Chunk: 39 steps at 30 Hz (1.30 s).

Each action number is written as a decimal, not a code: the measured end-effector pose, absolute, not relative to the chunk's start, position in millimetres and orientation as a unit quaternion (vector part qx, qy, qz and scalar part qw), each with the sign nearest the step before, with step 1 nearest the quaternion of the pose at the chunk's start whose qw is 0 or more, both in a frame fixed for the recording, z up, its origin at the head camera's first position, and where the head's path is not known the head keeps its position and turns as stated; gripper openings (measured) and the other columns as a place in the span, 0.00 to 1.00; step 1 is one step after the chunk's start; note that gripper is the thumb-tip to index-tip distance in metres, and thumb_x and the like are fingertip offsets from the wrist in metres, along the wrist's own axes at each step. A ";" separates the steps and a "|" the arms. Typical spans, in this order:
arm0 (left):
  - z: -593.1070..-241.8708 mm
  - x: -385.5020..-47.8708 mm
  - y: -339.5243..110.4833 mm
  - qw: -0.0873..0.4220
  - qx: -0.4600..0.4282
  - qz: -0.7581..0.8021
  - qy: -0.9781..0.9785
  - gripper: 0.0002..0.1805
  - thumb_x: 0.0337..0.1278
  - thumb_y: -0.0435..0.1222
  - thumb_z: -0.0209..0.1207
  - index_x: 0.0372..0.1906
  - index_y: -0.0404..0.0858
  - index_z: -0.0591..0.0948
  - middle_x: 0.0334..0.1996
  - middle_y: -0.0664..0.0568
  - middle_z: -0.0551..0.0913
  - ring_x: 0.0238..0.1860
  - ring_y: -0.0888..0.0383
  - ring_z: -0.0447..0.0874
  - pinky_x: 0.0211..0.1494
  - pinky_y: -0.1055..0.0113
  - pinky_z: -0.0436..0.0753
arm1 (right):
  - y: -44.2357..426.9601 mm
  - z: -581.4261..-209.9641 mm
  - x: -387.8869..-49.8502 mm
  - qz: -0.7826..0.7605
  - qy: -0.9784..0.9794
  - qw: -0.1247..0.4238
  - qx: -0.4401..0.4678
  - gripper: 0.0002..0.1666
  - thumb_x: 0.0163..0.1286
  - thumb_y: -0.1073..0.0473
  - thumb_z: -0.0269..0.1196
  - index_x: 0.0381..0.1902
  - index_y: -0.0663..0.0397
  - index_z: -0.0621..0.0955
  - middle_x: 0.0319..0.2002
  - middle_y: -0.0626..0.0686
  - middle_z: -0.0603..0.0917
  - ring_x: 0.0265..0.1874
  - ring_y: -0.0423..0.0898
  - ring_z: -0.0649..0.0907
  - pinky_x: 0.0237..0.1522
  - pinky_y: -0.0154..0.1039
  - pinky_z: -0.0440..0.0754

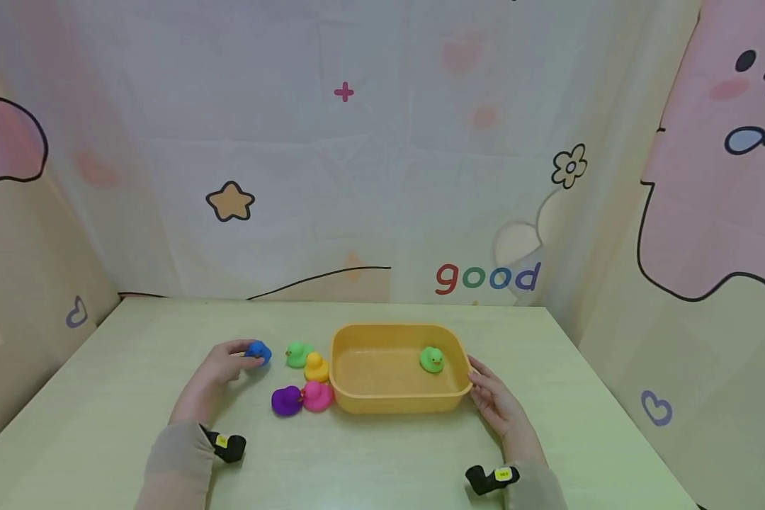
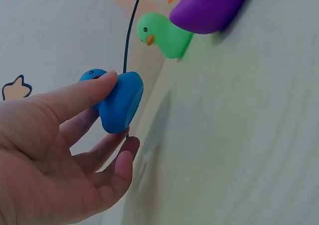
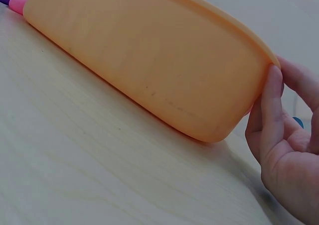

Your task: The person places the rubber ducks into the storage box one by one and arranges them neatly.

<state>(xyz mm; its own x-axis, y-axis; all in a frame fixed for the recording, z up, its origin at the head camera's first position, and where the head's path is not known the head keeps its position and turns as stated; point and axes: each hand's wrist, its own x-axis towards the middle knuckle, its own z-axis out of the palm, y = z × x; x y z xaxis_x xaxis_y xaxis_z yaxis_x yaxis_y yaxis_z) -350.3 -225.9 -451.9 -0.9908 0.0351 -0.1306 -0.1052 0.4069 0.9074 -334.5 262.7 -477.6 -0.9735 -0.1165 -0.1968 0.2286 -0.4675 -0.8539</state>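
Thumb and fingers of my left hand (image 1: 225,365) pinch a small blue rubber duck (image 2: 122,103), held just above the table. To its right a green duck (image 1: 298,355), a yellow duck (image 1: 316,367), a purple duck (image 1: 287,401) and a pink duck (image 1: 318,396) cluster on the table. They lie beside the left end of a yellow-orange plastic basin (image 1: 395,405). Inside the basin, toward its right side, sits another green duck (image 1: 431,360). At the basin's right end my right hand (image 1: 497,398) holds the rim between thumb and fingers, as the right wrist view shows.
The pale table (image 1: 382,460) reaches back to a printed cloth wall (image 1: 306,212). Side walls of similar cloth stand left and right. A small black camera (image 1: 228,446) is strapped on the left wrist and another camera (image 1: 489,479) on the right.
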 end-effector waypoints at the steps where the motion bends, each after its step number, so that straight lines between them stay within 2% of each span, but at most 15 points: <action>1: -451.0 -350.2 -226.1 0.062 -0.022 0.545 0.836 0.33 0.62 0.37 0.62 0.68 0.26 0.66 0.70 0.28 0.61 0.68 0.33 0.63 0.67 0.43 0.71 | 262.7 -477.4 -334.3 -0.855 0.507 0.100 0.052 0.17 0.74 0.69 0.50 0.51 0.43 0.75 0.44 0.47 0.81 0.36 0.35 0.83 0.39 0.22 0.82; 8: -440.7 -345.7 -222.6 0.041 -0.021 0.575 0.817 0.33 0.64 0.36 0.60 0.70 0.27 0.64 0.68 0.27 0.63 0.67 0.33 0.65 0.69 0.44 0.69 | 263.4 -476.7 -333.6 -0.860 0.499 0.108 0.029 0.19 0.74 0.71 0.48 0.46 0.42 0.79 0.44 0.48 0.81 0.37 0.36 0.83 0.39 0.23 0.82; 12: -436.3 -344.5 -220.7 0.027 -0.014 0.593 0.805 0.33 0.64 0.34 0.59 0.70 0.26 0.62 0.67 0.25 0.63 0.67 0.35 0.66 0.69 0.48 0.71 | 263.8 -476.9 -334.2 -0.860 0.498 0.110 0.026 0.19 0.74 0.71 0.48 0.47 0.42 0.79 0.45 0.48 0.81 0.38 0.36 0.83 0.40 0.22 0.82; 14: -435.1 -344.1 -219.3 0.024 -0.015 0.603 0.797 0.33 0.65 0.33 0.58 0.71 0.25 0.62 0.66 0.25 0.63 0.64 0.39 0.71 0.67 0.54 0.74 | 263.9 -477.0 -334.4 -0.859 0.499 0.111 0.028 0.19 0.74 0.71 0.48 0.48 0.42 0.78 0.46 0.47 0.81 0.38 0.35 0.83 0.40 0.22 0.81; 17: -434.4 -344.3 -218.4 0.021 -0.018 0.625 0.780 0.34 0.64 0.30 0.58 0.71 0.23 0.60 0.65 0.24 0.63 0.55 0.52 0.79 0.62 0.61 0.79 | 263.5 -476.6 -334.7 -0.858 0.501 0.113 0.032 0.18 0.74 0.71 0.49 0.52 0.45 0.75 0.46 0.47 0.80 0.39 0.35 0.83 0.40 0.22 0.81; 20: -435.6 -345.8 -217.2 0.022 -0.019 0.648 0.761 0.34 0.64 0.28 0.58 0.71 0.22 0.58 0.65 0.24 0.62 0.48 0.61 0.80 0.56 0.68 0.82 | 263.3 -477.1 -335.0 -0.856 0.503 0.114 0.035 0.18 0.74 0.71 0.49 0.55 0.46 0.73 0.46 0.47 0.80 0.39 0.35 0.83 0.41 0.22 0.81; 26: -436.4 -347.8 -209.6 0.024 -0.022 0.672 0.740 0.35 0.63 0.27 0.58 0.71 0.21 0.57 0.66 0.24 0.60 0.50 0.58 0.80 0.54 0.70 0.82 | 262.3 -478.2 -335.7 -0.850 0.515 0.109 0.035 0.22 0.74 0.70 0.49 0.63 0.49 0.67 0.46 0.46 0.80 0.38 0.34 0.82 0.40 0.21 0.81; 33: -435.9 -350.2 -195.7 0.022 -0.023 0.684 0.729 0.34 0.62 0.25 0.58 0.70 0.21 0.58 0.64 0.25 0.63 0.43 0.64 0.80 0.51 0.71 0.84 | 262.4 -479.1 -335.3 -0.852 0.512 0.105 0.032 0.19 0.74 0.70 0.50 0.57 0.46 0.71 0.47 0.47 0.80 0.39 0.34 0.83 0.41 0.21 0.81; 37: -433.6 -352.8 -185.6 0.029 -0.020 0.687 0.726 0.34 0.63 0.26 0.58 0.71 0.22 0.59 0.64 0.26 0.63 0.44 0.62 0.81 0.54 0.67 0.83 | 262.8 -479.3 -334.7 -0.851 0.514 0.105 0.026 0.20 0.74 0.70 0.50 0.59 0.46 0.70 0.48 0.46 0.80 0.40 0.34 0.83 0.42 0.22 0.81; 39: -431.3 -354.2 -178.6 0.032 -0.019 0.685 0.727 0.33 0.64 0.26 0.57 0.71 0.23 0.59 0.64 0.26 0.64 0.47 0.58 0.81 0.57 0.63 0.81 | 263.0 -479.0 -334.7 -0.849 0.517 0.105 0.026 0.23 0.74 0.70 0.50 0.63 0.48 0.68 0.49 0.46 0.79 0.40 0.34 0.82 0.42 0.21 0.81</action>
<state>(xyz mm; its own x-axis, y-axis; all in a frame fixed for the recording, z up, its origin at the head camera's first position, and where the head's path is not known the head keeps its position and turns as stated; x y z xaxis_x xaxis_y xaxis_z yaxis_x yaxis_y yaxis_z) -354.2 -178.6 -431.3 -0.9972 0.0151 -0.0726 -0.0716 0.0596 0.9957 -334.7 263.0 -479.0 -0.9767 -0.1508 -0.1524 0.2046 -0.4434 -0.8727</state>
